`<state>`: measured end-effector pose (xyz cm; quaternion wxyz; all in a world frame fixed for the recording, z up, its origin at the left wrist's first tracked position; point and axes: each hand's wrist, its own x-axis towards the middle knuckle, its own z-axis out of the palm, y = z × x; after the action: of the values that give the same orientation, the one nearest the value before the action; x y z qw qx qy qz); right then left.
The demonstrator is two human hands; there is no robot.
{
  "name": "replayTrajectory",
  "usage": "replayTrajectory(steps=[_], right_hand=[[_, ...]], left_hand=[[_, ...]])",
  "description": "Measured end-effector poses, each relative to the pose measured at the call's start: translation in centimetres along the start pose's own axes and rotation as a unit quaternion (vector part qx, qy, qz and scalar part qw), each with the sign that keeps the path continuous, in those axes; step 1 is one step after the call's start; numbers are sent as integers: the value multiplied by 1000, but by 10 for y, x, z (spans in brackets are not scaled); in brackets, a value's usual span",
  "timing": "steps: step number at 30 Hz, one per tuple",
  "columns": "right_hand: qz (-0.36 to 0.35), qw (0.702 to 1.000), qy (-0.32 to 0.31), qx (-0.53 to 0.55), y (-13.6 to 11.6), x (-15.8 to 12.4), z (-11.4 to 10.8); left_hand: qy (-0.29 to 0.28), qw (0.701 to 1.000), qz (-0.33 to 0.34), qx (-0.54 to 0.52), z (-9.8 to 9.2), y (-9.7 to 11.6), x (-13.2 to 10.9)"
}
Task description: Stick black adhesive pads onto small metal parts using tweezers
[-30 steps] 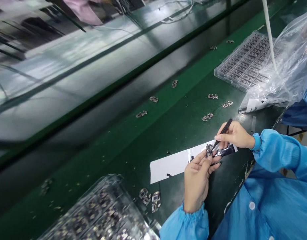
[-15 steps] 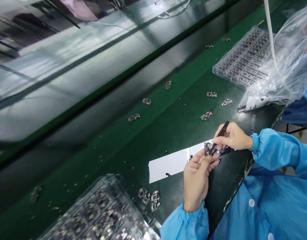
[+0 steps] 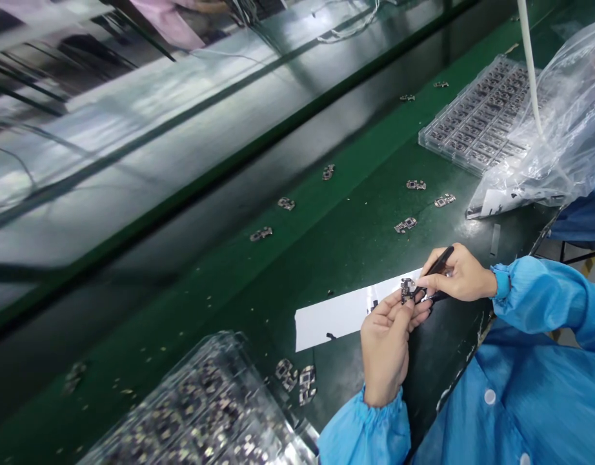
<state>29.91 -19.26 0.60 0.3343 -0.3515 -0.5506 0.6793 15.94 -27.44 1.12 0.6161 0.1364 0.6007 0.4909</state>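
Between the thumb and fingers of my left hand [image 3: 387, 342] is a small circuit board [image 3: 406, 290], held up above the table. My right hand [image 3: 459, 274] grips black tweezers [image 3: 440, 261], their tips down at the board's right side. Whether the tips pinch anything is too small to tell. Under and behind both hands lies a white strip of backing paper [image 3: 333, 321] with a few small black pieces on it. Two more circuit boards [image 3: 307, 384] rest on the green table left of my left sleeve.
A clear plastic tray [image 3: 220, 400] full of boards stands at the near left. Another filled tray [image 3: 476, 116] lies at the far right, partly under a clear plastic bag [image 3: 559, 142]. Several loose boards [image 3: 406, 225] are scattered over the green table [image 3: 259, 290]. A white cable [image 3: 530, 64] hangs in front of the bag.
The view has shifted slightly, so everything sits a little further right. My right hand's fingers have come closer over the board, with the tweezers still at it.
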Motion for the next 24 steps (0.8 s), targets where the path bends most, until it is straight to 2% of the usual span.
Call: replayTrajectory(steps=[14,24], right_hand=[[25,999,1,22,1,4,-4],[14,1000,-9,26,2,5,-4]], left_hand=[[2,1000,-1,-16,1,0,0],[9,1000,-3,-17,2,1,0]])
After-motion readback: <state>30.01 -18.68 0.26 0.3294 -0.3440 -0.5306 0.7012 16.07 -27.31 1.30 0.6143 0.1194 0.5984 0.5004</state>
